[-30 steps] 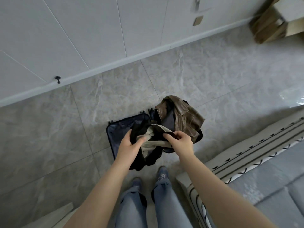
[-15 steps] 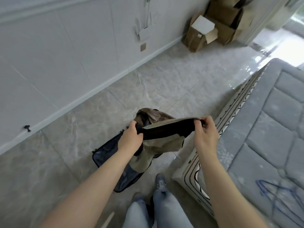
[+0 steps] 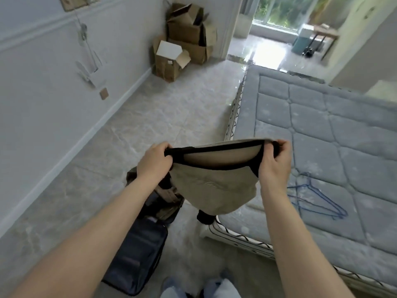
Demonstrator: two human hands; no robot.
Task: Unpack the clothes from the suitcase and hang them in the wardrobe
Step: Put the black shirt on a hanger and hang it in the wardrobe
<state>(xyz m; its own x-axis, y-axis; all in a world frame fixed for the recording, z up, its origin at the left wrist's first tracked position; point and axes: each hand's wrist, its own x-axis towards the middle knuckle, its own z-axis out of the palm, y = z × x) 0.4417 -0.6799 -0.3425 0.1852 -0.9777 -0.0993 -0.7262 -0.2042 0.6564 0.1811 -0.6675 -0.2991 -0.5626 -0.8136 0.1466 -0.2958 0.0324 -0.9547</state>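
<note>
A quilted grey-blue mattress (image 3: 322, 134) fills the right side, its stitched squares padded and faintly mottled, its side edged with a black-and-white wavy trim. The floor (image 3: 150, 117) is glossy pale marble-look tile. Against the white panelled wall at the far end, brown cardboard boxes (image 3: 182, 41) stand stacked, flaps open.

Below the arms lies the open suitcase (image 3: 137, 250) — dark navy, soft-lined, flat on the floor beside the bed corner. A brown garment (image 3: 165, 194) sits crumpled in it, mostly hidden behind the left forearm.

Held in the air between suitcase and mattress is the beige garment (image 3: 214, 186), a soft, matte knit with black trim; its upper edge is stretched taut into a shallow arc, the body drooping in a rounded pouch, a black cuff hanging at the bottom. The left hand (image 3: 154, 160) has its grip clenched on one end of the black edge; the right hand (image 3: 275, 160) grasps the other end, fingers curled over.

A thin blue wire hanger (image 3: 318, 198) lies flat on the mattress, just beyond the right wrist.
</note>
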